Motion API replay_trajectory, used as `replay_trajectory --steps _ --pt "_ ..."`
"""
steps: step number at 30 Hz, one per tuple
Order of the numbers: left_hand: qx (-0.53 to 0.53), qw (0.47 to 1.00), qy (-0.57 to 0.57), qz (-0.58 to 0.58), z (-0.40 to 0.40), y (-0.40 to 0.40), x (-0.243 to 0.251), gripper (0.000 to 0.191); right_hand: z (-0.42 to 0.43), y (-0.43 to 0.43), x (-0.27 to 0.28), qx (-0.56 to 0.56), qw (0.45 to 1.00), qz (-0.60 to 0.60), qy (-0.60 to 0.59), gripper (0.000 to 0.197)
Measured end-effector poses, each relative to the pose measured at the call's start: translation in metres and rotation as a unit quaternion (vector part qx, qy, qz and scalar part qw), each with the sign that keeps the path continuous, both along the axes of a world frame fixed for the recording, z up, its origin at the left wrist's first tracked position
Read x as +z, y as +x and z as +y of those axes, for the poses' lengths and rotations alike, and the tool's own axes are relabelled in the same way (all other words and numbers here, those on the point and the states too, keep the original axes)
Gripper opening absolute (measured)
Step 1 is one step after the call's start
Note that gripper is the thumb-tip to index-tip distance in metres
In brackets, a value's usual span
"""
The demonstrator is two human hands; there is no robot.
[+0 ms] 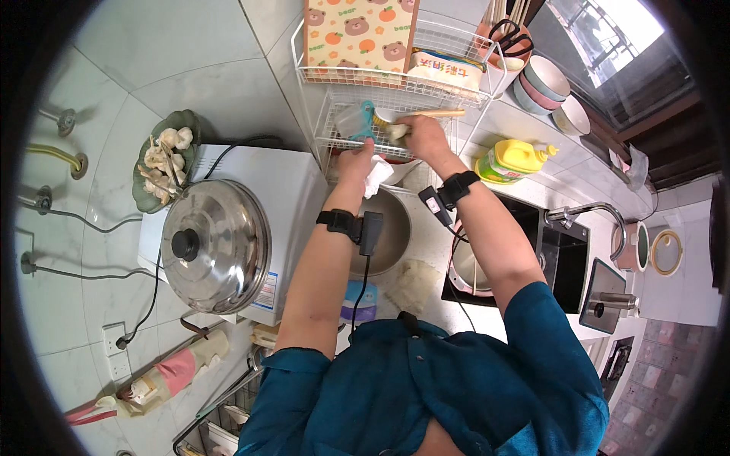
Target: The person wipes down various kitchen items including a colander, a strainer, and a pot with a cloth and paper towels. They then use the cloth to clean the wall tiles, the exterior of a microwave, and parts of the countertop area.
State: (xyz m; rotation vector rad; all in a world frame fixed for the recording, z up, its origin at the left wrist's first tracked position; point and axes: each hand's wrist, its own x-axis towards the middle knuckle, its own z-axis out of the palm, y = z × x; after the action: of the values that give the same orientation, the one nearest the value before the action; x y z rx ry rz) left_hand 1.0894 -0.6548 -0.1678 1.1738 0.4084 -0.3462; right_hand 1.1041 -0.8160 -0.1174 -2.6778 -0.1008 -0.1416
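Note:
My left hand [355, 163] is at the lower tier of a white wire rack [393, 149], with a crumpled white tissue or cloth [378, 175] held against its palm. One of its fingertips reaches the teal handle [366, 114] of a clear plastic cup-like utensil [349, 121]. Over the same tier, my right hand [425, 137] has its fingers around a small pale object [397, 132], too blurred to name. Just beyond those fingers lie a yellow-bristled brush [380, 120] and a wooden handle [439, 113]; whether they are one tool is unclear.
A metal basin [393, 233] sits below my forearms. To the left, a lidded steel pot [219, 245] stands near a green dish of garlic [137, 182]. On the right are a yellow detergent bottle [516, 159], stacked bowls [542, 85] and a black sink [562, 268] with a faucet [593, 208].

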Motion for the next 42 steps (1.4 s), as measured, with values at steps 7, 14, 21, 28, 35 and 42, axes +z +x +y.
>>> replay_trajectory --steps 7,14,21,28,35,42 --pt "-0.016 1.0 0.01 0.008 0.0 -0.002 -0.006 0.033 -0.001 0.0 0.003 0.065 0.997 0.029 -0.033 0.027" --pt "-0.032 0.998 0.048 0.009 -0.009 -0.006 0.012 0.038 -0.033 0.002 0.018 -0.027 0.967 0.003 -0.254 0.018" --pt "0.002 0.993 0.114 -0.023 0.002 0.001 -0.013 0.035 0.04 -0.008 0.087 0.074 0.997 -0.019 -0.022 0.023" --pt "-0.008 0.999 0.023 -0.029 -0.004 -0.002 -0.021 0.018 0.106 0.063 0.011 0.034 0.985 -0.138 0.097 0.032" --pt "0.002 0.997 -0.063 -0.049 -0.001 -0.002 -0.024 0.007 0.112 0.07 -0.001 0.184 0.975 -0.102 0.068 0.038" --pt "0.013 0.998 -0.009 -0.066 -0.001 -0.009 -0.005 0.02 0.097 0.048 0.017 0.213 0.97 0.081 0.085 0.033"
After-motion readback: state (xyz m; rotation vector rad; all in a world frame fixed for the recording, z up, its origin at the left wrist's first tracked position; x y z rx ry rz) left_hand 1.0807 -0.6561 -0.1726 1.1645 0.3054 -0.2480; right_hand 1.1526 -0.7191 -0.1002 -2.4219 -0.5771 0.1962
